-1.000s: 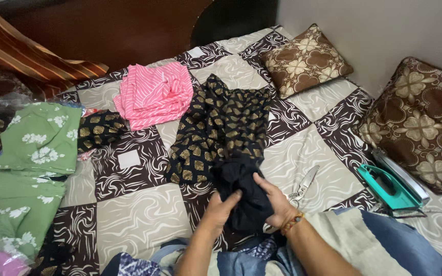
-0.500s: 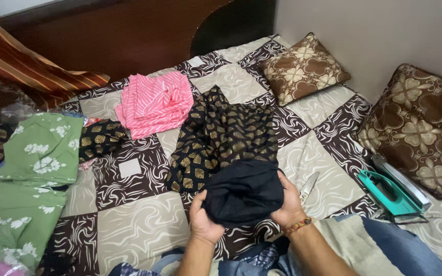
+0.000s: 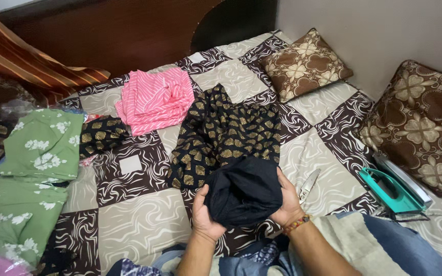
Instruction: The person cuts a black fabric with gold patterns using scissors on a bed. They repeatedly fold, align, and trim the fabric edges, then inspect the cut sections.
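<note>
Both hands clasped a bunched plain black cloth (image 3: 244, 191) between them, left hand (image 3: 204, 212) on its left edge, right hand (image 3: 286, 202) on its right, over the black gold-printed garment (image 3: 226, 135) on the bed (image 3: 139, 220).

Between my left hand (image 3: 204, 214) and my right hand (image 3: 287, 202) sits the bunched cloth (image 3: 244, 191), over the near end of the patterned garment (image 3: 223, 135) spread on the bed (image 3: 134, 220). Scissors (image 3: 308, 186) lie just right of my right hand; the iron (image 3: 390, 190) lies farther right, before the near cushion (image 3: 423, 125). The far cushion (image 3: 305, 64) lies behind. The folded striped garment (image 3: 154, 99) lies behind-left; the floral garments (image 3: 31, 174) lie far left.
</note>
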